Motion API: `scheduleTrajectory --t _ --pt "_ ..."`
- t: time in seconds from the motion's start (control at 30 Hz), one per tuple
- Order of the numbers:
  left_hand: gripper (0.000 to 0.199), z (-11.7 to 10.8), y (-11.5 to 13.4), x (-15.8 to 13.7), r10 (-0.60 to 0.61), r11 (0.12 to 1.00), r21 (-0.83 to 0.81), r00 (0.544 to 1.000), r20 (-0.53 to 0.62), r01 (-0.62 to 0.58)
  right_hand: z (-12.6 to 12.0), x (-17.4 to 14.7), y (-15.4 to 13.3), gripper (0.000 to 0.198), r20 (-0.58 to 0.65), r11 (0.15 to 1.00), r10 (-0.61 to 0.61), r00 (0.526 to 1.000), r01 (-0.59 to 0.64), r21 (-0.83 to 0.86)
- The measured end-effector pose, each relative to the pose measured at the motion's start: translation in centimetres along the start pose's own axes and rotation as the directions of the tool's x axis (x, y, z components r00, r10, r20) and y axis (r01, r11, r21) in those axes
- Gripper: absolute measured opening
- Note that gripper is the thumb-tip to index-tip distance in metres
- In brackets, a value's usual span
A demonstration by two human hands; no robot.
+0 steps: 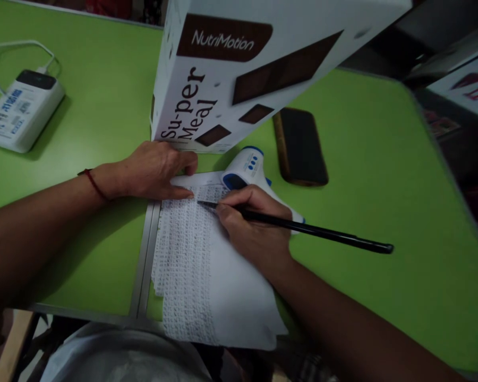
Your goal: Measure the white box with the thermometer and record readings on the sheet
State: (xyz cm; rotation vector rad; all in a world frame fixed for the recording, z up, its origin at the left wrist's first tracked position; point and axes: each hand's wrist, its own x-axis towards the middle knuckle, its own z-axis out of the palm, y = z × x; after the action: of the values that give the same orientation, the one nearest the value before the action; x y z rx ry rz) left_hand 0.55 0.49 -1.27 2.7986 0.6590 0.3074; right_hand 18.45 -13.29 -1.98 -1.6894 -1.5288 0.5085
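Sheets of paper (239,286) lie at the table's front edge, their left part covered with dense rows of small handwriting and their right part blank. My right hand (258,228) grips a long black pen (322,231), its tip close to the writing near the top. On the upper left of the paper rests my left hand (159,170), thumb stretched out along the sheet and fingers apart, holding nothing. A white and blue infrared thermometer (245,164) lies just beyond my right hand, partly hidden by it.
A tall white NutriMotion box (223,74) stands right behind my hands. A dark phone in a brown case (300,146) lies to its right. At the left is a white power bank (24,111) with a cable. The green table (402,212) has a metal seam.
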Motion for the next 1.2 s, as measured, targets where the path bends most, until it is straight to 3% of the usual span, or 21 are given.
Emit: scheduleTrajectory --t 0.57,0.8,1.0,1.2 --pt "0.032 0.06 -0.16 -0.06 0.015 1.000 -0.010 1.000 -0.027 -0.015 0.06 0.02 0.01 0.018 0.010 0.998 -0.006 1.000 0.005 0.059" --pt "0.033 -0.02 0.04 0.06 -0.016 1.000 0.017 1.000 0.015 0.015 -0.01 0.04 0.08 0.019 0.020 0.998 -0.031 0.999 0.030 0.063" --pt "0.032 -0.01 0.00 -0.02 -0.001 1.000 0.016 1.000 -0.002 0.001 0.07 0.09 -0.14 0.021 -0.031 0.998 0.033 0.999 -0.031 0.057" --pt "0.034 -0.01 0.02 -0.01 -0.011 1.000 0.022 1.000 0.004 0.011 0.04 0.02 -0.14 0.021 0.007 0.995 0.029 1.000 -0.030 0.099"
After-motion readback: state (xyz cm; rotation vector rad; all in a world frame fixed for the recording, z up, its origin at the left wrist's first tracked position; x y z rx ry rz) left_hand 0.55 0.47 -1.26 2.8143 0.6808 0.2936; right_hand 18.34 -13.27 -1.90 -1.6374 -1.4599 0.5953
